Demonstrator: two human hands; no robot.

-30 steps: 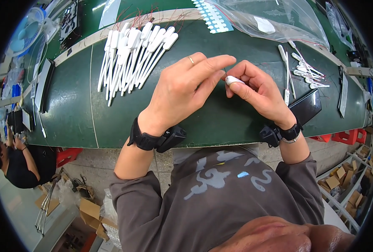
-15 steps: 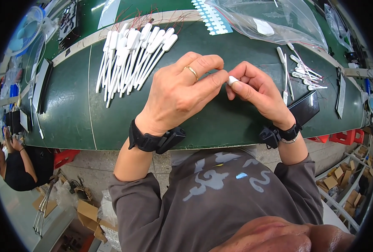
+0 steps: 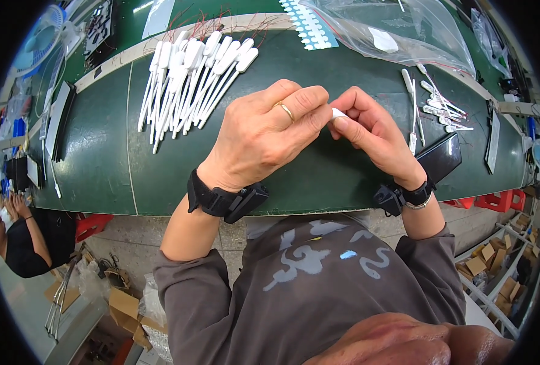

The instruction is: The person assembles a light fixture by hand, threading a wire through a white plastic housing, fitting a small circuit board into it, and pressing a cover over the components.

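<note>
My right hand [image 3: 376,134] is closed on a small white rounded piece [image 3: 338,114], pinched between thumb and fingers. My left hand [image 3: 267,134], a ring on one finger, has its thumb and fingers pressed together right beside that piece. What the left fingertips grip is hidden. Both hands meet above the green table [image 3: 319,176]. To the left of them lies a thick bundle of white sticks with wide paddle-like heads [image 3: 191,58], thin red wires spreading from their far ends. Several similar white sticks [image 3: 443,109] lie right of my right hand.
Beside the right wrist rests a black flat box [image 3: 441,157]. A clear plastic bag [image 3: 398,30] and a light-blue sheet with white tabs [image 3: 311,27] lie at the back. At the far left, a co-worker [image 3: 29,237] sits near a blue fan [image 3: 38,42]. Red stools [image 3: 501,199] stand beyond the table's near edge.
The left fingers have shifted slightly right over the white piece, so less of it shows. My right hand keeps nearly the same place.
</note>
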